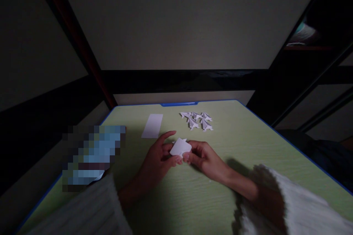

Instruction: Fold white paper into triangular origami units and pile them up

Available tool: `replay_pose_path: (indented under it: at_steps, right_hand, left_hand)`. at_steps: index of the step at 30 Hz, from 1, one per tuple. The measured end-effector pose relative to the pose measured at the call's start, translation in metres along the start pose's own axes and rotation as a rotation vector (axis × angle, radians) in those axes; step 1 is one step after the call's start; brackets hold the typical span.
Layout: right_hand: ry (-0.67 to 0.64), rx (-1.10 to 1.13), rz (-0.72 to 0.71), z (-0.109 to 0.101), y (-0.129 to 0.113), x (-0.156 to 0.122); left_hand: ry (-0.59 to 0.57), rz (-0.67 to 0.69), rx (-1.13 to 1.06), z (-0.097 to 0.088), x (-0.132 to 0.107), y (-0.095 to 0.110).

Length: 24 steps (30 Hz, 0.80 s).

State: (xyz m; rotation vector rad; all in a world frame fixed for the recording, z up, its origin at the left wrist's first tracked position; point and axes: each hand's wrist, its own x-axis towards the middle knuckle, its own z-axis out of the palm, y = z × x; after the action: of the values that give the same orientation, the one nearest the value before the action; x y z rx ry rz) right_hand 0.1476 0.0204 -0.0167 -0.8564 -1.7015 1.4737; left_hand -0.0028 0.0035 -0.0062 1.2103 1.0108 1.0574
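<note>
A small folded white paper [180,147] is held between both hands above the middle of the table, its broad face turned toward me. My left hand [163,155] pinches its lower left edge with the thumb in front, while the index finger stretches away from it. On the other side, my right hand [203,157] grips the lower right edge, thumb in front and fingers curled behind. Small points of paper stick out past the top edge. Beyond the hands lies a group of several folded white paper figures [205,124], pointed at one end.
A flat white paper strip [152,126] lies on the pale green table [242,147], left of the figures. At the left edge sits a blurred-out bluish item [96,154]. The table has a blue rim and a blue handle piece [179,104] at its far side, near a panel.
</note>
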Motion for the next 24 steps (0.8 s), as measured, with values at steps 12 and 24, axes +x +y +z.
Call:
replay_pose_path:
  at_steps: [12,24]
  right_hand:
    - [0.096,0.125,0.076,0.0013,-0.0057,0.0031]
    - [0.027,0.08,0.05,0.0026,-0.0051,0.0029]
  left_hand:
    - [0.052,-0.002,0.028,-0.0014,-0.0002,0.0013]
    - [0.017,-0.008,0.089,-0.0009,0.0015,-0.0018]
